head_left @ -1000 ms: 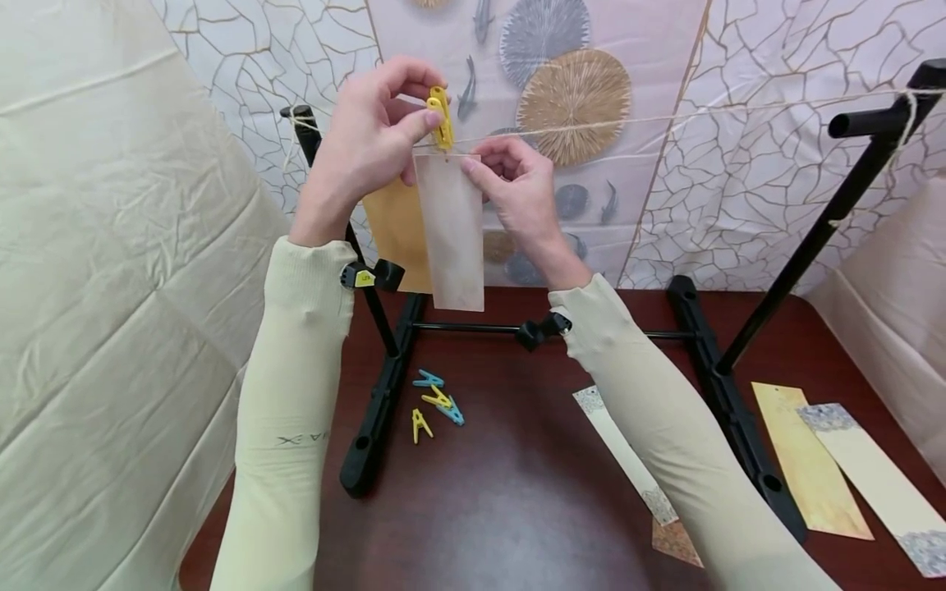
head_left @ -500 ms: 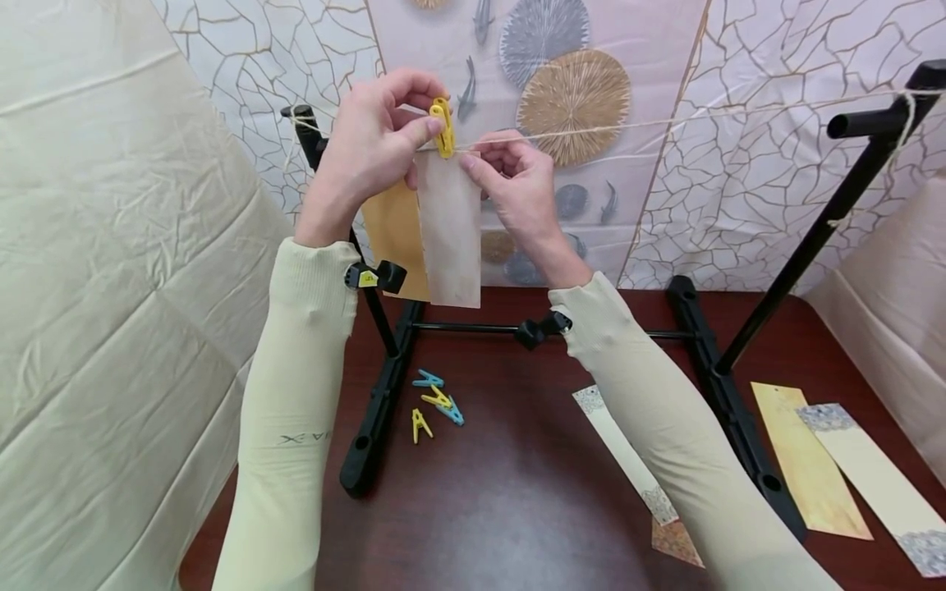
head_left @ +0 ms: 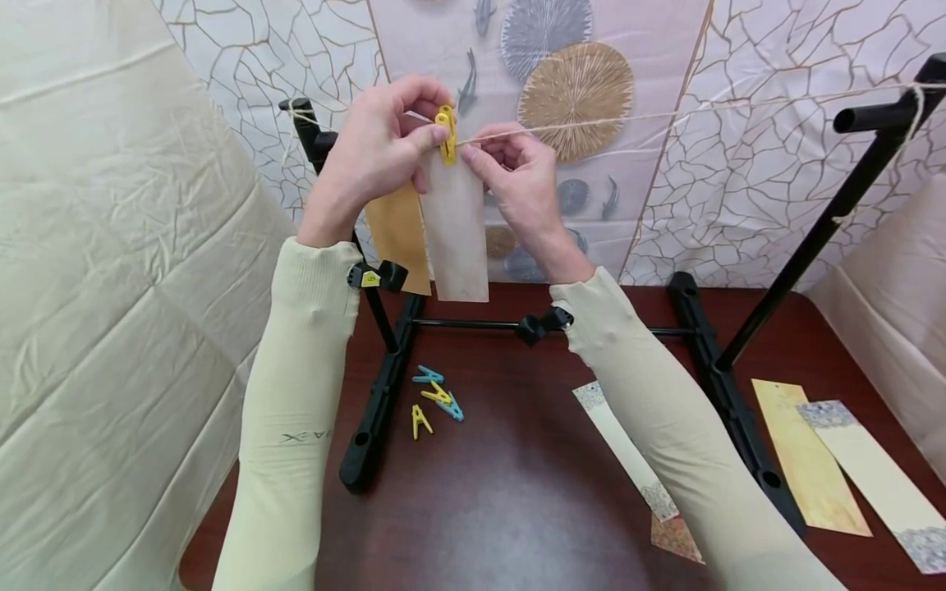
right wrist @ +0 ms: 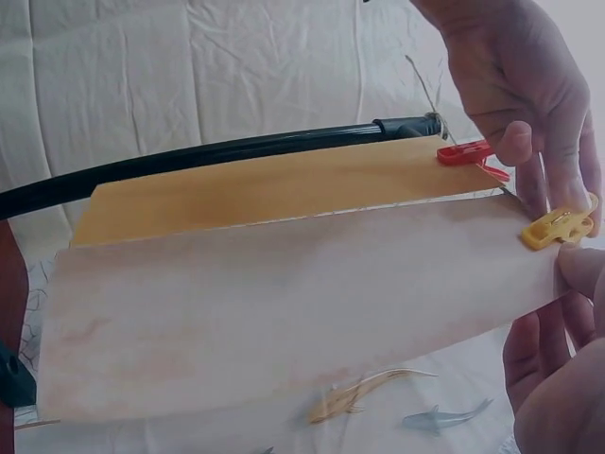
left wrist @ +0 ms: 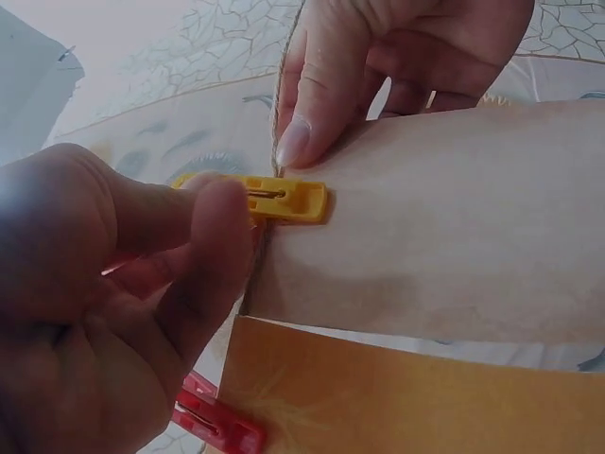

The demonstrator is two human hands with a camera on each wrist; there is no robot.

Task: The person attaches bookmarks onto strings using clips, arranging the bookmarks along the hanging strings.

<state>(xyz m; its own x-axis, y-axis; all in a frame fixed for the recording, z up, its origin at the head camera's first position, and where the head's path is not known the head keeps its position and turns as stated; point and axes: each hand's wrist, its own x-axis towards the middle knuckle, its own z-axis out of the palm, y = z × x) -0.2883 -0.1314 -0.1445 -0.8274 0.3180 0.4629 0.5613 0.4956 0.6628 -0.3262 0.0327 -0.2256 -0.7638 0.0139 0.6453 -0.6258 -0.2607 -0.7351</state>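
Note:
My left hand (head_left: 380, 144) pinches the ends of a yellow clothespin (head_left: 447, 139) between thumb and fingers. In the left wrist view, the clothespin's jaws lie over the string (left wrist: 281, 95) and the top edge of a pale paper strip (left wrist: 444, 227). With thumb and fingers, my right hand (head_left: 521, 172) grips the strip's top corner by the string, just right of the clothespin. The strip hangs down, its face plain and faintly blotched. Beside it on the left hangs an orange-tan paper strip (head_left: 399, 234), held by a red clothespin (right wrist: 465, 153).
The string runs between two posts of a black stand (head_left: 813, 217) on a dark red table (head_left: 488, 492). Several blue and yellow clothespins (head_left: 419, 421) lie below my hands. Paper strips (head_left: 813, 460) lie at the right; another patterned strip (head_left: 624, 451) is partly under my right forearm.
My left hand has come down with the yellow clothespin, from above the strip's top edge to over it and the string. The right hand keeps hold of the corner, nearly in place.

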